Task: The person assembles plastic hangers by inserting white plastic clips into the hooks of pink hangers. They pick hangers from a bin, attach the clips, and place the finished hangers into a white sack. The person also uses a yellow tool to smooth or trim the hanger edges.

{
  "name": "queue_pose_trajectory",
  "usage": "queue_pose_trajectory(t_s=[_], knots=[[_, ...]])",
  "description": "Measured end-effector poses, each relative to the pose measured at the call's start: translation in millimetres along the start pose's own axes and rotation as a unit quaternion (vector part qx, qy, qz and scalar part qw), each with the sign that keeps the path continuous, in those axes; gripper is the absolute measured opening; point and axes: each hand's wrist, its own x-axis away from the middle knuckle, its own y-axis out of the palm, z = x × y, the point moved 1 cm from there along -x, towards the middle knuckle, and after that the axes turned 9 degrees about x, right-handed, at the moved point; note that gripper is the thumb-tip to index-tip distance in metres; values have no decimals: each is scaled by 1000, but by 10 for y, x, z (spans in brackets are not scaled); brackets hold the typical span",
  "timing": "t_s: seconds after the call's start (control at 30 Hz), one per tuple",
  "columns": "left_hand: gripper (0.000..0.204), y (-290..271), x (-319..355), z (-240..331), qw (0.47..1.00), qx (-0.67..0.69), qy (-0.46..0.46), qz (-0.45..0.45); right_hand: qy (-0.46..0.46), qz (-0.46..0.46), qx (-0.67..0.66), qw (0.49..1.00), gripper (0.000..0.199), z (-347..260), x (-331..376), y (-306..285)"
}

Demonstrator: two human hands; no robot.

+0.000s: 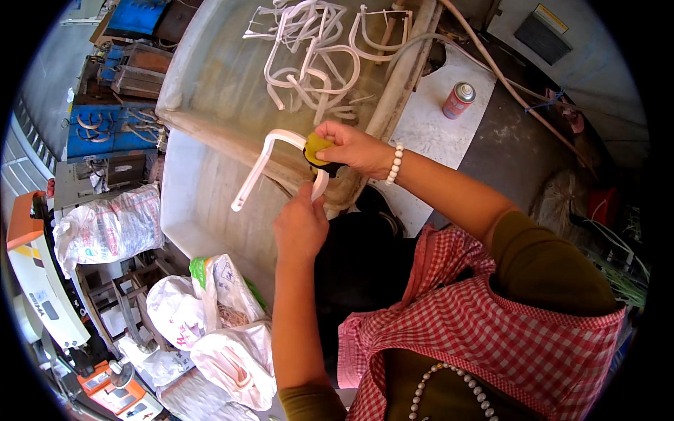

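My left hand [300,223] grips the lower end of a pale pinkish-white bent bar [258,168], its fingers wrapped round it. The bar bends like a hook, and its free end with a small hole points down to the left. In my right hand [352,150] is a yellow and black sponge [317,149], pinched against the bar near its bend. Both hands are over the near edge of a water-filled tank [210,130]. Several similar bent bars [325,59] lie tangled in the tank, partly under the cloudy water.
A white trough [203,203] adjoins the tank's near side. Right of the tank, a spray can [459,100] stands on a white sheet [435,151], and a hose [484,42] runs past. White bags [235,365], a woven sack [116,228] and blue metal blocks [105,133] are at left.
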Motion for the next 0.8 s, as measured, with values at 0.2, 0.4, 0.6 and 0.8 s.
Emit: queue_pose_trajectory(t_s=[0.2,0.4,0.6,0.8], knots=[[17,-5,-43,104,998,-49,21,-12,0,92,27,995,19,118,-55,-29],[21,68,-59,88,999,-29,41,-9,56,183,52,980,23,85,-145,0],[20,78,-64,-10,999,21,25,5,-11,65,-7,998,20,12,13,-49],[15,65,-67,81,999,-3,33,1,43,98,-32,994,22,28,1,-83]])
